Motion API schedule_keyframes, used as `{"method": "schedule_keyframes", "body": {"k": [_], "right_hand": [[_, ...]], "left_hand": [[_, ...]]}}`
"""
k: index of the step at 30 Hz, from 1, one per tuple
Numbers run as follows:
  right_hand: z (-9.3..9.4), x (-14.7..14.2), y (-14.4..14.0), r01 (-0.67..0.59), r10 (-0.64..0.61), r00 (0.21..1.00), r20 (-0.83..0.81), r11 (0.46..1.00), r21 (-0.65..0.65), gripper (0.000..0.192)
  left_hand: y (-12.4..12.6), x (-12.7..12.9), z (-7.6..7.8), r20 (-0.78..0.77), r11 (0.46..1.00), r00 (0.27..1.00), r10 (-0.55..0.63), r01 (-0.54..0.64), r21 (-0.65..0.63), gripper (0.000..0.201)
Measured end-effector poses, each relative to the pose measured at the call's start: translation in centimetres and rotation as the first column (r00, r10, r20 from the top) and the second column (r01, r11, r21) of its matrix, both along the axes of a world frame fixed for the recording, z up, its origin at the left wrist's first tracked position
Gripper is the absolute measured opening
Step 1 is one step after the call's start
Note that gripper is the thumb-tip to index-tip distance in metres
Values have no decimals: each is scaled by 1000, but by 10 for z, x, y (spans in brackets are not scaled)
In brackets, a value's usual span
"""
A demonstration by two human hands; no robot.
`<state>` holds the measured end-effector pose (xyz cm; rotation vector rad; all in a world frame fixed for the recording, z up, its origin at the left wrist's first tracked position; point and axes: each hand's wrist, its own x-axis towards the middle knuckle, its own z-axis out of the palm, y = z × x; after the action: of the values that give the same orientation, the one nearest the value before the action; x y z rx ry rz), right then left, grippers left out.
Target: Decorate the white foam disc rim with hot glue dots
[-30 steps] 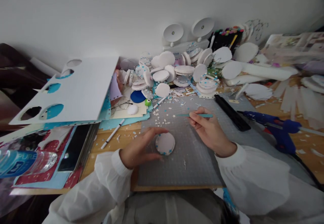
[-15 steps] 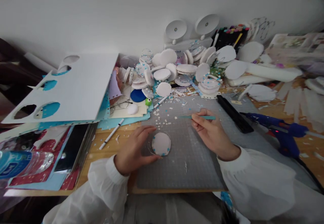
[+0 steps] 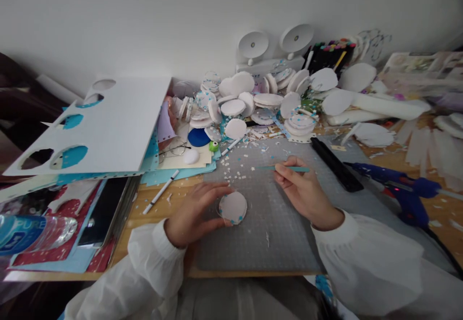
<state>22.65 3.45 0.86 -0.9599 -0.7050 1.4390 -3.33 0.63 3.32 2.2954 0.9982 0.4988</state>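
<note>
In the head view, my left hand [image 3: 197, 212] curls its thumb and fingers around the left edge of a round white foam disc [image 3: 233, 207]. Small blue bits and a thin loop of thread or wire run along the disc's rim. My right hand [image 3: 298, 190] pinches slim teal tweezers [image 3: 301, 169], held level above the grey cutting mat [image 3: 269, 243] with the thin tip pointing left. Small white paper bits [image 3: 237, 175] lie scattered on the mat between the tweezers' tip and the disc.
Behind the mat is a heap of white discs [image 3: 235, 108]. To the right lie a black bar-shaped object [image 3: 336, 163] and a blue glue gun [image 3: 401, 185]. A white board with cut-out holes [image 3: 119, 127], a marker [image 3: 161, 192] and a water bottle [image 3: 36, 233] are at left.
The disc has turned and shifted slightly right, and my left fingers have closed in on its edge. My right hand with the tweezers has hardly moved.
</note>
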Motion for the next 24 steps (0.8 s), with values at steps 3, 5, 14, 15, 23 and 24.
{"method": "schedule_keyframes", "body": {"k": [3,5,14,15,23,24], "right_hand": [[-2,0,1,-1,1,1000,-9,1000,-5,25],[-4,0,1,1,-1,1000,-19,1000,-1,24],[-6,-1,3,9,-8,1000,20,1000,-30,23],[-6,-1,3,5,-5,1000,27,999,-31,23],[-7,-2,1,-34,36,996,85,999,-28,24],[-8,-1,1,-39,39,993,110,999,-6,24]], "left_hand": [[1,-2,-2,2,1000,1000,-20,20,-5,55],[2,-3,-5,25,999,999,-26,27,-23,57],[14,-9,-17,50,999,998,-42,43,-20,69],[16,-10,-17,46,999,998,-40,40,-15,72],[25,-10,-16,80,1000,996,-26,26,0,64],[24,-9,-15,103,1000,994,-22,20,14,63]]}}
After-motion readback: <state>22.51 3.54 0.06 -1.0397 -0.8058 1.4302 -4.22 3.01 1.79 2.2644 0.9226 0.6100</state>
